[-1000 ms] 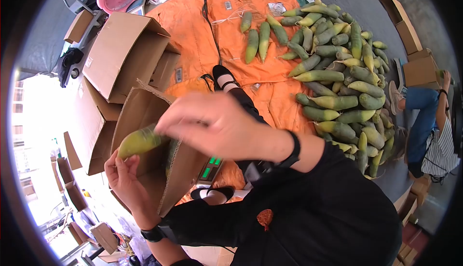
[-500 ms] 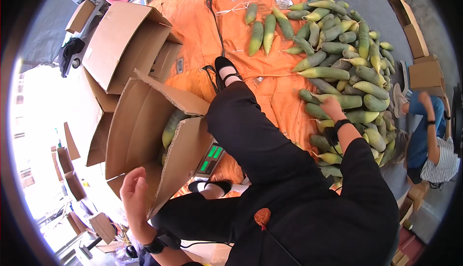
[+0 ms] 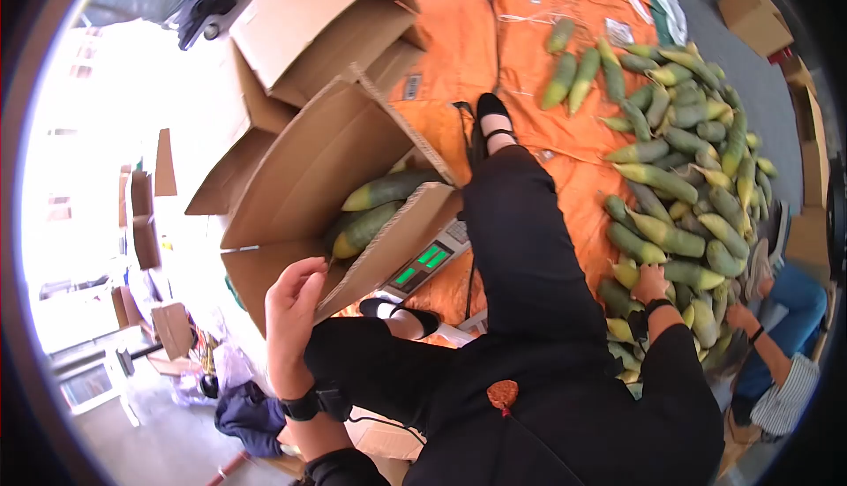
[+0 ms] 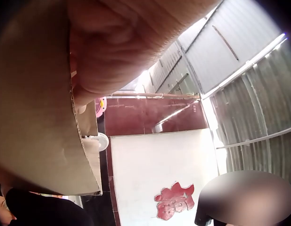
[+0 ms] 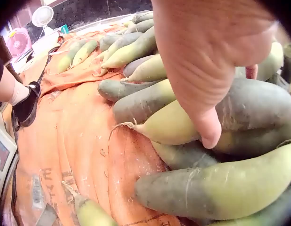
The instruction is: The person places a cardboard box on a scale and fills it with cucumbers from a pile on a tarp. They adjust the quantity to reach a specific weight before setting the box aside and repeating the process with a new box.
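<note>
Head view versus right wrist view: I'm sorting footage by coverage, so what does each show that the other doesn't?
Only the head view shows the left hand on the flap of the box, with radishes inside, and the green scale display. Only the right wrist view shows the right hand closing on one pale radish, plus a pink fan. Both show the radish pile on the orange tarp.

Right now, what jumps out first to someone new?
A big heap of green-and-yellow radishes on an orange tarp, with the right hand gripping one at its near edge. The left hand holds a flap of a tilted box already holding a few radishes.
</note>
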Available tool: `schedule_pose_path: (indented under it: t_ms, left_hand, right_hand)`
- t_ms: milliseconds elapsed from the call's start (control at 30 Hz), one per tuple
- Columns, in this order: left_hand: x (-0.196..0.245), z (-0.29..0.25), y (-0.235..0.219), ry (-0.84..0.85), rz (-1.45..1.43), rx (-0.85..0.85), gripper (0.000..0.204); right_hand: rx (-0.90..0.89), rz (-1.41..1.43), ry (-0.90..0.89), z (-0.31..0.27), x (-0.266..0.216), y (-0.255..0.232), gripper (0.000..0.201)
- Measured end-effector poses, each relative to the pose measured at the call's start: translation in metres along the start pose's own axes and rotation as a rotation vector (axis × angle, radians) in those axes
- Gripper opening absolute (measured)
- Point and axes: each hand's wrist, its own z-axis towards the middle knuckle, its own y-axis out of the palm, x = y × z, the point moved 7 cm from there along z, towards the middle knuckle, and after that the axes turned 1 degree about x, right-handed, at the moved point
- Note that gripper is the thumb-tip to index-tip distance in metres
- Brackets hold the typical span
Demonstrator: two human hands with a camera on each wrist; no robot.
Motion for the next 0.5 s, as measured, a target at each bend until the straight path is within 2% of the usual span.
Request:
schedule_pose_path:
  t_ms: [67,133,167,200,233,300,367,433,500]
  left_hand:
    - [0.0,0.0,-0.001,0.038,0.027,0.006,0.02]
    - [0.003,-0.001,-0.001,0.062,0.023,0.015,0.02]
    - [0.004,-0.001,0.001,0.089,0.026,0.001,0.021]
    - [0.006,-0.002,0.0,0.089,0.028,-0.003,0.021]
    - [0.006,-0.003,0.0,0.096,0.017,-0.002,0.021]
    - [0.004,-0.003,0.0,0.101,0.021,0.013,0.021]
    - [0.001,-0.003,0.001,0.113,-0.005,0.0,0.021]
    - [0.002,-0.002,-0.002,0.124,-0.022,0.004,0.022]
    - [0.004,-0.004,-0.002,0.119,-0.048,0.018,0.025]
  right_hand:
    - [-0.028,0.018,-0.052,0.007,-0.013,-0.004,0.063]
    - [0.113,0.281,-0.18,0.022,-0.025,-0.013,0.067]
    - [0.119,0.275,-0.183,0.025,-0.027,-0.02,0.067]
    - [0.2,0.456,-0.324,0.029,-0.041,-0.041,0.065]
    - [0.285,0.637,-0.464,0.029,-0.055,-0.068,0.064]
    - [0.561,0.703,-0.597,-0.001,-0.077,-0.139,0.061]
    - [0.633,0.756,-0.713,-0.048,-0.104,-0.219,0.062]
    - [0.851,0.723,-0.89,-0.105,-0.126,-0.292,0.06]
    - [0.96,0.754,-1.002,-0.16,-0.146,-0.349,0.059]
